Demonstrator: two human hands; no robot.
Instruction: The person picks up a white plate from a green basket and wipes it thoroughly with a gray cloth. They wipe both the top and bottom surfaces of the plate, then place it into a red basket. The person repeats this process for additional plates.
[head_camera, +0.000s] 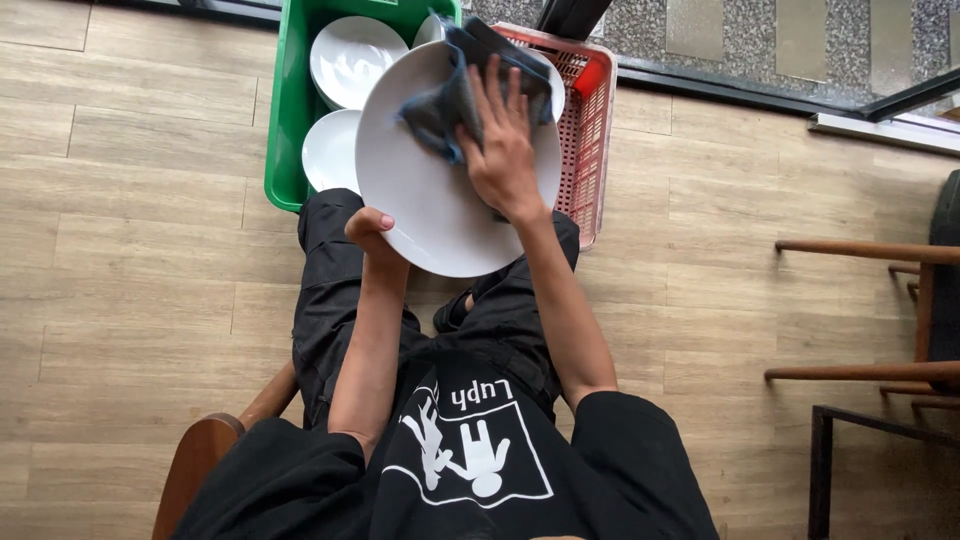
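I sit on a wooden chair and hold a large white plate (420, 190) tilted up over my knees. My left hand (371, 232) grips its lower rim, thumb on the face. My right hand (503, 140) lies flat on the plate's upper part and presses a dark blue-grey cloth (448, 100) against it. The cloth bunches across the top rim, partly under my fingers.
A green crate (283, 120) on the wooden floor holds more white plates (350, 55). Next to it on the right is a red perforated basket (590, 130). A wooden chair frame (880, 310) and a dark metal frame stand at the right. A glass door track runs along the top.
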